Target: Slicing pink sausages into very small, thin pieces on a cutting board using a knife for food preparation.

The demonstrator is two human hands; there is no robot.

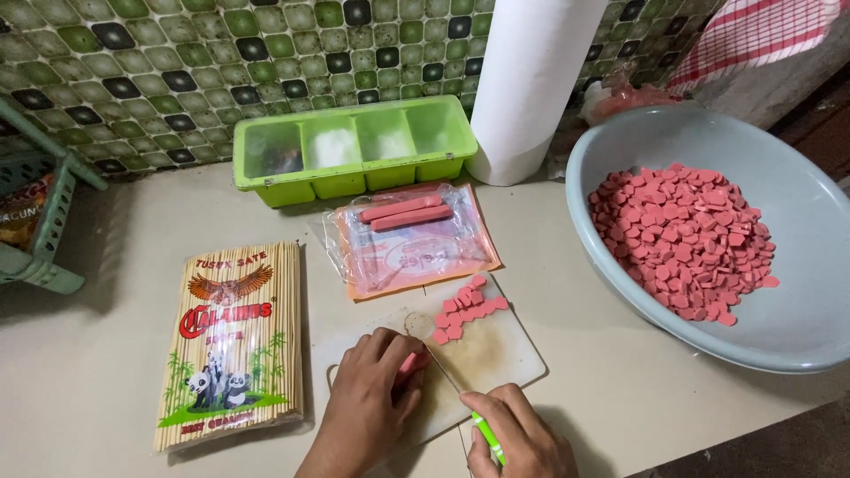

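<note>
My left hand (367, 398) presses a pink sausage (413, 363) down on a white cutting board (505, 358); most of the sausage is hidden under my fingers. My right hand (518, 434) grips a knife with a green handle (487, 436), its blade (441, 365) angled up to the sausage's cut end. A small heap of pink slices (465, 308) lies on the board just beyond the blade. Behind the board an opened clear packet (409, 239) holds two whole pink sausages (403, 212).
A grey-blue bowl (797, 310) at right holds many pink slices (686, 239). A pack of bamboo skewers (232, 341) lies at left. A green compartment box (354, 146), a white paper roll (527, 84) and a green rack (40, 221) stand by the tiled wall.
</note>
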